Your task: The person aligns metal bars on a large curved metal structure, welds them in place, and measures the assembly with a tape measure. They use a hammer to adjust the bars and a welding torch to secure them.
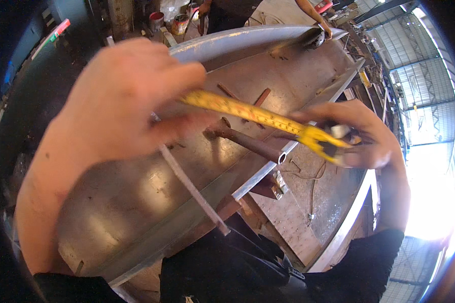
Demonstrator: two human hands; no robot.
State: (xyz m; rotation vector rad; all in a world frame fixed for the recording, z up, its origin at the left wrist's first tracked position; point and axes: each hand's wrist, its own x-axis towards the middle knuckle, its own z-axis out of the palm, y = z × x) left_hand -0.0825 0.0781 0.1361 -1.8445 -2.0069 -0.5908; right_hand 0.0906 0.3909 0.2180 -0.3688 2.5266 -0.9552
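A yellow tape measure [316,140] is stretched out in front of me, its case gripped in my right hand [371,131]. The drawn-out blade [245,111] slants up leftward to my left hand [129,96], whose thumb and fingers close around its free end; that hand is slightly blurred. Both hands are held above a large steel channel [131,222] with raised edges. Beneath the blade, a brown steel pipe [253,145] points toward its near edge, open end outward. A thin flat bar [194,189] crosses the channel under my left hand.
Short steel pieces [262,97] lie inside the channel. Another person's hand [328,31] touches its far end. Beyond the far side stand a red bucket [156,20] and a paint-stained bucket [180,24]. A cable [312,194] lies on the metal plate at right.
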